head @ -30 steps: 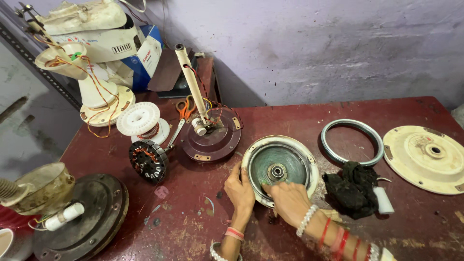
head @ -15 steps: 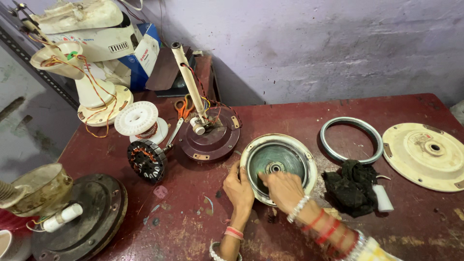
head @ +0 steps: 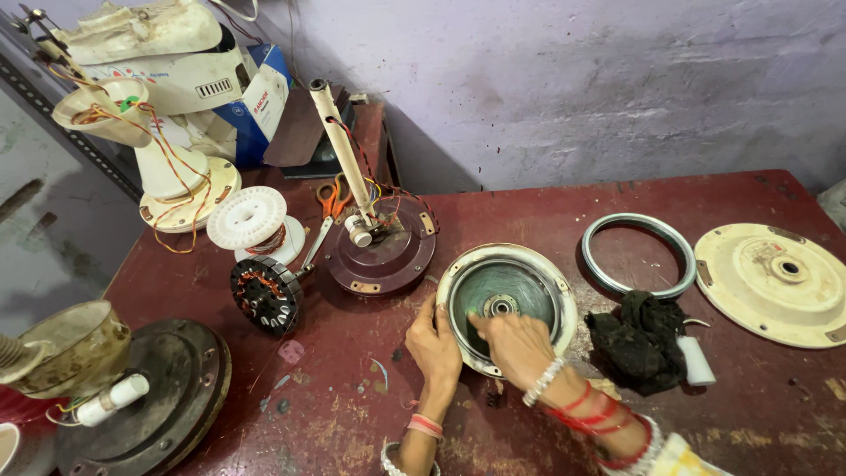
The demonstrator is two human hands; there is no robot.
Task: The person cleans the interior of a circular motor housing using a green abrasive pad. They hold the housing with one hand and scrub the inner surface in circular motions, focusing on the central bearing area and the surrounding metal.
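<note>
The round fan motor cover [head: 507,304], cream-rimmed with a dark bowl and a bearing at its centre, lies open side up on the dark red table [head: 352,414]. The left hand [head: 434,342] clasps its near-left rim, fingers curled over the edge. The right hand [head: 515,345] rests inside the bowl, fingers loosely bent and pressing the inner wall, holding nothing else. Just right of that hand lies a black rag [head: 636,339]; beyond it, a metal ring [head: 638,256] and a cream disc cover [head: 775,282]. Left of the left hand sits a wound stator [head: 265,293].
</note>
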